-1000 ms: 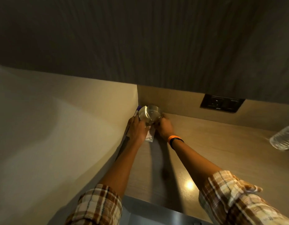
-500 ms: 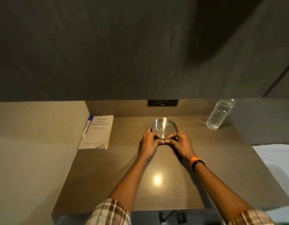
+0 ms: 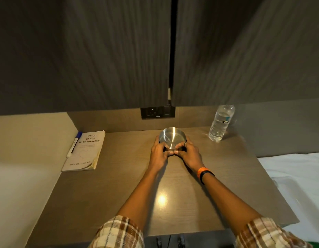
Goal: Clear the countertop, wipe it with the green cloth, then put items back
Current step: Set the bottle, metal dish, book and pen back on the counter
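A round steel bowl [image 3: 171,137] rests on the brown countertop [image 3: 122,190] near the back wall, in the middle. My left hand [image 3: 158,154] grips its left side and my right hand [image 3: 190,154] grips its right side, fingertips nearly meeting at the front rim. A white paperback book [image 3: 85,153] lies at the back left with a blue-capped marker [image 3: 74,144] on its left edge. A clear water bottle [image 3: 220,123] stands at the back right. A sliver of green [image 3: 316,245] shows at the bottom right corner; whether it is the cloth I cannot tell.
A black power socket [image 3: 157,112] sits in the back wall under dark wood cabinet doors. A beige side wall [image 3: 26,158] closes off the left. White bedding [image 3: 298,176] lies beyond the counter's right edge.
Both hands carried the bowl from the back left corner, by the book, to the middle of the counter. The view swung right and now shows the whole counter.
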